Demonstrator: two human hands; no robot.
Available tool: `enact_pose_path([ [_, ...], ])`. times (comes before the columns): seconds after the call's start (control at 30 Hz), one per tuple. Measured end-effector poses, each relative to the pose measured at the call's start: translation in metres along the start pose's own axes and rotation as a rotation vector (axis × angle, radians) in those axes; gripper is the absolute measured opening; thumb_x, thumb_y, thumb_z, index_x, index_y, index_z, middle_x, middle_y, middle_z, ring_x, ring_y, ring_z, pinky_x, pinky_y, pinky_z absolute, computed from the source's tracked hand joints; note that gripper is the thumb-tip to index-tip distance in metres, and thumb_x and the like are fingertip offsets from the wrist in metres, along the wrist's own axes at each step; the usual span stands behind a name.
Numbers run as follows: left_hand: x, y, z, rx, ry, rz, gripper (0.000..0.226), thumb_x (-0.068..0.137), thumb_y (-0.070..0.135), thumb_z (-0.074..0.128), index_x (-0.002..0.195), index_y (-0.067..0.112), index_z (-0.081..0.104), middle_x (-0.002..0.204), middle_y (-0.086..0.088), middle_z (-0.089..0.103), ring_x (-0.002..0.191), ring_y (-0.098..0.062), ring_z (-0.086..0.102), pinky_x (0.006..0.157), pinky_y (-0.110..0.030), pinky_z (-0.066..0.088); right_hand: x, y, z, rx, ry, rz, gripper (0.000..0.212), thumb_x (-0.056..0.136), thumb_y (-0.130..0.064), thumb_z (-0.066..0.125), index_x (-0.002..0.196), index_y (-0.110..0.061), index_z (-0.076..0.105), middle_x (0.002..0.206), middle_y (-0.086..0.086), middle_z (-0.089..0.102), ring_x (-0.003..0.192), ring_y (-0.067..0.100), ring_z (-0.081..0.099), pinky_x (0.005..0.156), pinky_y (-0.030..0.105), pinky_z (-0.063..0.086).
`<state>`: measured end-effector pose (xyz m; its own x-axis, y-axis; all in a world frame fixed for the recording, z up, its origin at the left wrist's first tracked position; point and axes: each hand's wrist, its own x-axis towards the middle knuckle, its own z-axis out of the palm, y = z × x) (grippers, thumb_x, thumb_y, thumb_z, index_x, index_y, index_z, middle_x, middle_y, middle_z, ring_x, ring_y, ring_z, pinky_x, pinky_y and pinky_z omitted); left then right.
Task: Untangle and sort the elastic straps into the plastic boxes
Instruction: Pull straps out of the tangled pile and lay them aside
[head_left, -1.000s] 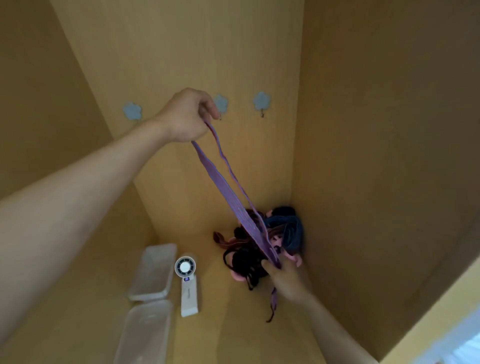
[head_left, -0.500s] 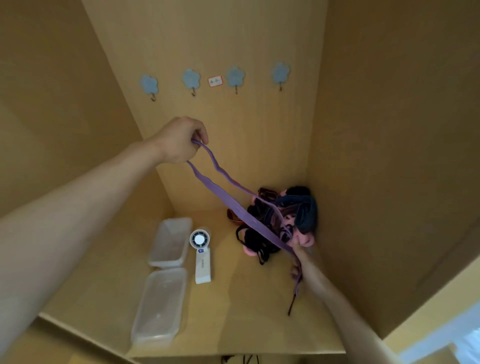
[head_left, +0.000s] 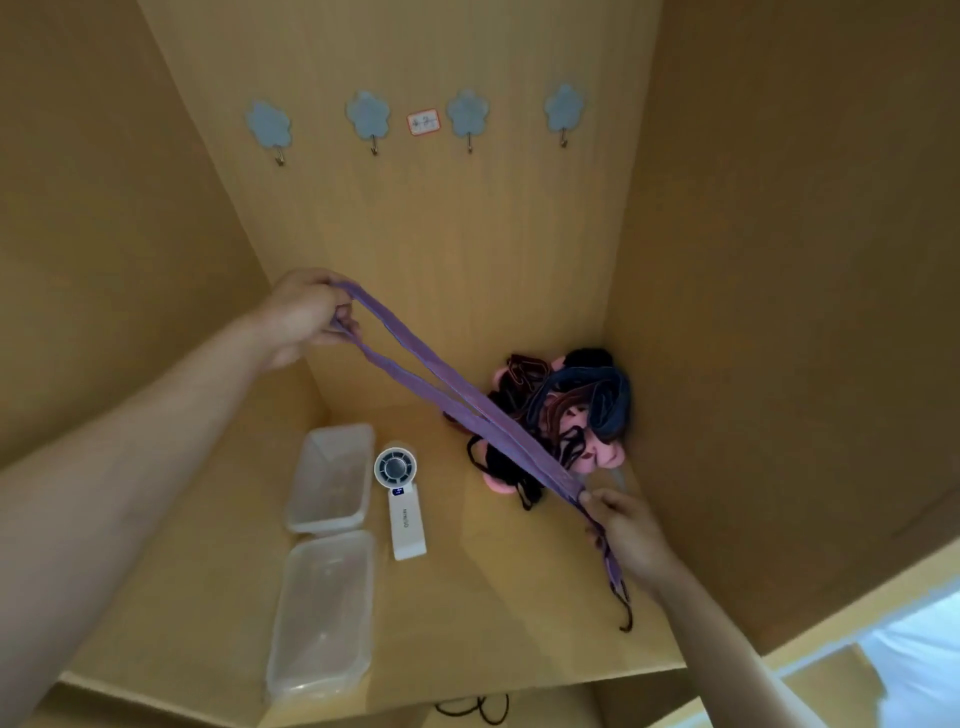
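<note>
Two arms in view, both uncovered as far as frame edges. Left forearm (head_left: 156, 441) bare, looms large near lens. Right forearm (head_left: 727, 639) bare, looks slimmer. Left hand (head_left: 304, 317) and right hand (head_left: 626, 530) bare; fine detail of fingers too blurred to tell.

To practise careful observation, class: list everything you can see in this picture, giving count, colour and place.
purple strap: 1, purple, stretched diagonally above the shelf
tangled straps: 1 heap, pink, black, dark blue, maroon, back right corner of shelf
plastic boxes: 2, clear, left side of shelf, one behind the other
handheld fan: 1, white, right of the boxes
flower hooks: 4, light blue, row on back wall
label: 1, white with red border, between the middle hooks
cord: 1, black, below the shelf's front edge
left hand: 1, grips the strap's upper end
right hand: 1, pinches the strap's lower end
</note>
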<state>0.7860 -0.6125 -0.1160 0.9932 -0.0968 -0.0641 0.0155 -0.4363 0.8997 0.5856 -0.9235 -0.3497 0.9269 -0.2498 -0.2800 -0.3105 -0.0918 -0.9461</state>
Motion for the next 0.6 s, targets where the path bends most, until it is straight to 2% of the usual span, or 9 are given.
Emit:
enact_pose_path([
  [0.07, 0.002, -0.003, -0.002, 0.024, -0.046, -0.018, 0.023, 0.094, -0.004, 0.046, 0.091, 0.012, 0.063, 0.066, -0.005, 0.046, 0.049, -0.011, 0.053, 0.08, -0.041, 0.056, 0.004, 0.005, 0.0, -0.004, 0.037, 0.019, 0.035, 0.103, -0.02, 0.055, 0.069, -0.011, 0.055, 0.058, 0.004, 0.048, 0.056, 0.02, 0.046, 0.058, 0.033, 0.034],
  [0.13, 0.003, 0.001, -0.004, -0.005, -0.168, -0.073, 0.027, 0.09, -0.007, 0.042, 0.093, 0.009, 0.064, 0.069, -0.006, 0.045, 0.054, -0.011, 0.049, 0.076, -0.036, 0.059, 0.007, 0.011, -0.003, -0.015, 0.064, 0.032, 0.037, 0.103, -0.021, 0.055, 0.069, -0.009, 0.058, 0.059, 0.008, 0.051, 0.057, 0.021, 0.047, 0.061, 0.035, 0.035],
  [0.2, 0.001, 0.011, -0.005, -0.085, -0.325, -0.143, 0.036, 0.086, -0.007, 0.034, 0.102, 0.005, 0.065, 0.069, -0.004, 0.046, 0.06, -0.013, 0.051, 0.066, -0.029, 0.061, 0.009, 0.016, -0.005, 0.026, 0.094, 0.073, 0.033, 0.103, -0.021, 0.056, 0.074, -0.005, 0.061, 0.061, 0.01, 0.052, 0.059, 0.023, 0.049, 0.063, 0.037, 0.036],
  [0.3, 0.004, 0.025, -0.01, -0.114, -0.45, -0.136, 0.038, 0.09, -0.008, 0.037, 0.114, 0.002, 0.065, 0.072, -0.002, 0.054, 0.065, -0.014, 0.06, 0.071, -0.03, 0.062, 0.014, 0.02, -0.008, 0.147, 0.157, 0.14, 0.026, 0.101, -0.015, 0.058, 0.08, -0.002, 0.065, 0.064, 0.013, 0.058, 0.061, 0.023, 0.053, 0.057, 0.032, 0.04],
  [0.37, 0.006, 0.034, -0.012, -0.03, -0.471, -0.079, 0.033, 0.094, -0.009, 0.047, 0.117, 0.003, 0.066, 0.081, -0.005, 0.061, 0.071, -0.014, 0.063, 0.073, -0.03, 0.062, 0.015, 0.02, -0.01, 0.218, 0.159, 0.194, 0.021, 0.101, -0.014, 0.057, 0.087, -0.001, 0.066, 0.073, 0.014, 0.065, 0.066, 0.025, 0.058, 0.055, 0.028, 0.043],
  [0.47, 0.004, 0.047, -0.01, 0.133, -0.468, 0.027, 0.033, 0.093, -0.009, 0.056, 0.119, 0.008, 0.066, 0.087, -0.004, 0.065, 0.075, -0.014, 0.064, 0.072, -0.027, 0.06, 0.012, 0.016, -0.012, 0.281, 0.106, 0.267, 0.02, 0.104, -0.016, 0.05, 0.089, -0.009, 0.061, 0.078, 0.01, 0.058, 0.061, 0.019, 0.056, 0.051, 0.024, 0.039],
  [0.6, -0.001, 0.064, 0.001, 0.358, -0.402, 0.174, 0.032, 0.09, -0.003, 0.066, 0.117, 0.015, 0.067, 0.091, -0.002, 0.065, 0.082, -0.013, 0.061, 0.075, -0.025, 0.05, 0.004, 0.019, -0.014, 0.31, 0.134, 0.336, 0.015, 0.105, -0.017, 0.046, 0.099, -0.011, 0.059, 0.087, 0.01, 0.061, 0.078, 0.027, 0.07, 0.07, 0.035, 0.053],
])
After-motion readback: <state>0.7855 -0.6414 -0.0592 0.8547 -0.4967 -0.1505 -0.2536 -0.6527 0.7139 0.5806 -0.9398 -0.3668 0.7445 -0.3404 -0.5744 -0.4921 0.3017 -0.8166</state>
